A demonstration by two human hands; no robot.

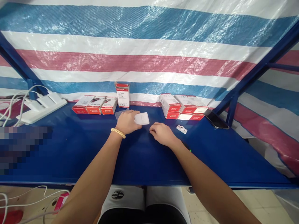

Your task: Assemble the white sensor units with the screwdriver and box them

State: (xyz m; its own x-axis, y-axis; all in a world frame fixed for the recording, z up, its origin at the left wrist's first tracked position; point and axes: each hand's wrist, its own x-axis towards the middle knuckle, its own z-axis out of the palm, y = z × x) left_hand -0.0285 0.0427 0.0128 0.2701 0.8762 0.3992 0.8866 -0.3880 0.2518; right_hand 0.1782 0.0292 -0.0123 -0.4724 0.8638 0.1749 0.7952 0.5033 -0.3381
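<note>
My left hand [128,121], with a yellow braided band at its wrist, grips a flat white rectangular device [143,118] with rounded corners. Crumpled clear plastic [119,114] lies beside that hand, partly covered by it. Just to the right, my right hand [162,133] is closed with its fingers curled low over the blue tabletop; whatever it may pinch is hidden. A small white piece with a round hole [181,129] lies on the table right of my right hand. Beyond my left hand an open-topped red and white box marked DETECTOR [123,95] stands upright.
Several red and white boxes [94,105] lie in a row at the back left, and more [181,105] are stacked at the back right. A dark phone [216,119] rests by the right frame post. A white power strip [43,107] with plugs and cables occupies the left.
</note>
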